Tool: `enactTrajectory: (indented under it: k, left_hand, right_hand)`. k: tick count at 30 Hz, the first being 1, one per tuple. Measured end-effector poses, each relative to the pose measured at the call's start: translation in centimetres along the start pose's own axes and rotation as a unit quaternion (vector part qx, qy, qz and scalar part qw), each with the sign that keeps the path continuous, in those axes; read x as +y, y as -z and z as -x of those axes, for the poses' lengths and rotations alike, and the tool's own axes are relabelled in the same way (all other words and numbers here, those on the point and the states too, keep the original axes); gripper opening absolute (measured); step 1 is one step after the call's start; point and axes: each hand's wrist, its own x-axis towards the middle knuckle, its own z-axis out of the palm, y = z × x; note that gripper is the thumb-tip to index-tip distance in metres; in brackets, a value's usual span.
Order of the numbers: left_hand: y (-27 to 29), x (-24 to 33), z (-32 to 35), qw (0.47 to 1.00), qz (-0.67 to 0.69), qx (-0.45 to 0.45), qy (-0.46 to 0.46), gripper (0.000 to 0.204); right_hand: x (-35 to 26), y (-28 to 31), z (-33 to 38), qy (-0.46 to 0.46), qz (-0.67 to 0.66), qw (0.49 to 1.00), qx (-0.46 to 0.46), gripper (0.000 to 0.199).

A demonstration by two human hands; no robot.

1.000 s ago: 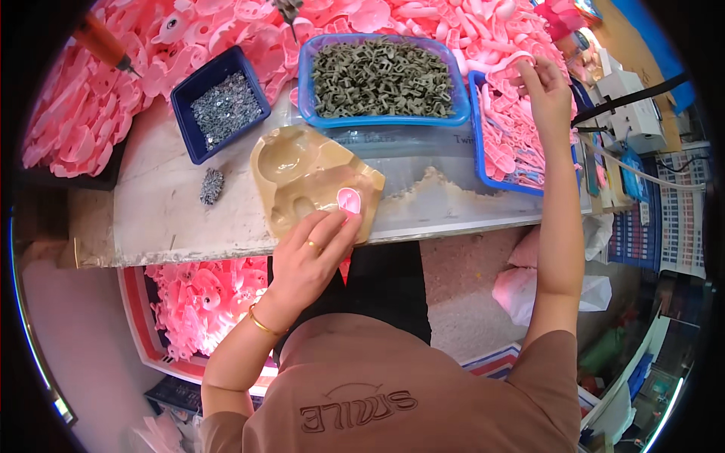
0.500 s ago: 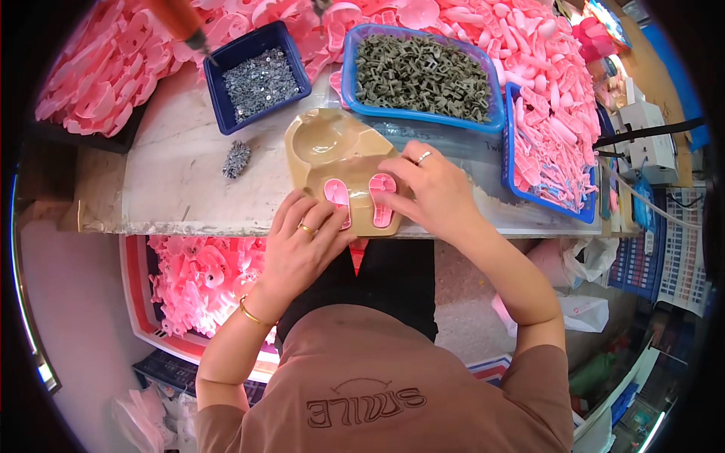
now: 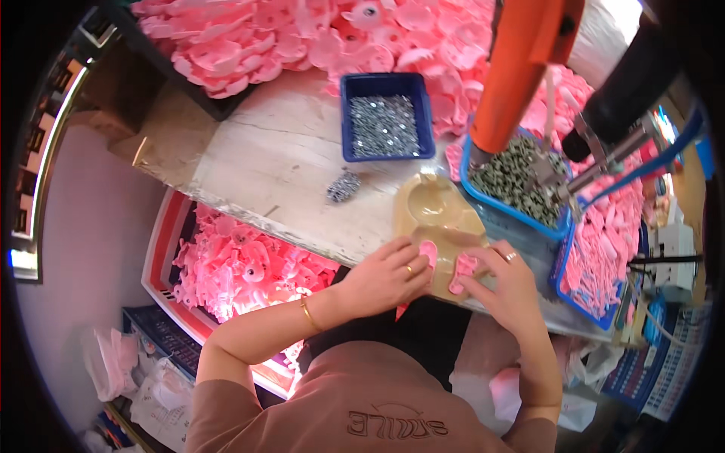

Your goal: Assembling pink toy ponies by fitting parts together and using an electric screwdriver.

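A tan moulded holder (image 3: 451, 219) with a rounded hollow lies at the table's near edge. Two pink sole-shaped plastic pieces sit in its near part, a left piece (image 3: 430, 251) and a right piece (image 3: 466, 266). My left hand (image 3: 384, 279) is closed, its bent fingers against the left piece and the holder's side; the fingertips are partly hidden. Thumb and index finger of my right hand (image 3: 511, 291) pinch around the right piece. Beyond the holder hangs an orange power screwdriver (image 3: 510, 83), its tip over the tray of grey-green parts.
A dark blue tray (image 3: 387, 158) holds small metal screws, with a loose heap of screws (image 3: 344, 186) nearby. Grey-green parts fill a light blue tray (image 3: 521, 217). Pink parts (image 3: 310, 34) pile up behind. A blue basket (image 3: 560, 281) stands right; a red-and-white crate (image 3: 168, 291) sits below left.
My view has swung left, so the holder and hands appear farther right. The orange screwdriver and a black clamp arm now show large at upper right. Both hands stay at the pink pieces.
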Motion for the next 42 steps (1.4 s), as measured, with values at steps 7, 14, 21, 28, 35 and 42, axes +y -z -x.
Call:
enactTrajectory:
  k: [7, 14, 21, 28, 35, 42]
  left_hand:
    - [3.8, -4.5, -1.0, 0.996, 0.085, 0.037, -0.002, 0.043]
    - [14.4, -23.9, -0.5, 0.853, -0.388, 0.235, 0.257, 0.046]
    - [17.1, -24.2, 0.0, 0.881, -0.141, 0.292, 0.344, 0.028]
    - [14.7, -18.5, 3.1, 0.768, 0.28, 0.452, 0.357, 0.027]
    - [8.8, -12.5, 6.8, 0.521, 0.639, 0.433, 0.364, 0.034]
    - [7.1, -5.7, 5.7, 0.539, 0.643, 0.399, 0.37, 0.035]
  right_hand:
    - [-0.4, 2.5, 0.2, -0.053, -0.028, 0.997, 0.04, 0.028]
    - [0.7, 2.1, 0.7, -0.084, -0.06, 0.993, 0.063, 0.019]
    - [1.5, 0.4, 1.1, -0.071, -0.093, 0.993, 0.033, 0.013]
    - [1.0, -0.7, 0.9, -0.042, -0.104, 0.994, 0.016, 0.015]
    - [0.3, -1.3, 0.6, -0.038, -0.113, 0.993, 0.003, 0.015]
    - [0.2, -0.5, 1.2, -0.024, -0.102, 0.994, 0.023, 0.014]
